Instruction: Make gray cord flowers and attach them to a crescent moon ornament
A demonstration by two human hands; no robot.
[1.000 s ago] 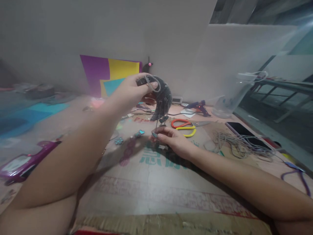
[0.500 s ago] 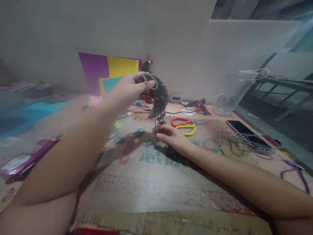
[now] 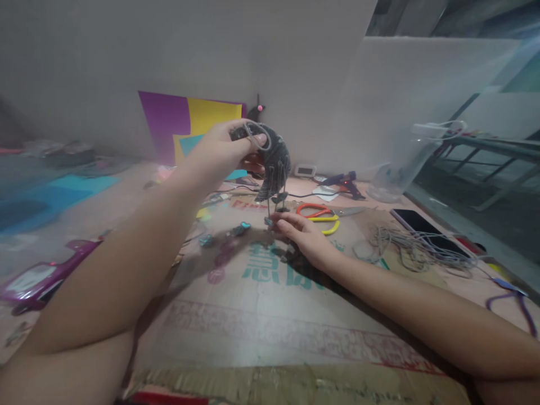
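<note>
My left hand [image 3: 238, 145] is closed on a dark grey crescent-shaped hanging ornament [image 3: 278, 154], holding it up above the cardboard. A loop of grey cord [image 3: 262, 136] lies over its top by my thumb. Several thin cords with small dark pieces dangle from the crescent's lower part. At the end of one cord, a small bluish-grey charm [image 3: 268, 221] touches the fingertips of my right hand [image 3: 297, 232], which are pinched together. Part of the hanging strands is hidden behind those fingers. Small turquoise-and-dark pieces [image 3: 241, 228] lie on the cardboard to the left.
Scissors [image 3: 331, 212] with red and yellow handles lie behind my right hand. Tangled grey cord [image 3: 405, 244] and a phone [image 3: 428, 232] are at the right. A glue gun [image 3: 346, 183], a small white display [image 3: 304, 170] and a clear plastic jug [image 3: 390, 174] stand farther back. Printed cardboard [image 3: 261, 326] covers the work surface.
My right hand has shifted slightly, and the small charm at its fingertips now shows more clearly. My left hand holds the crescent in nearly the same place.
</note>
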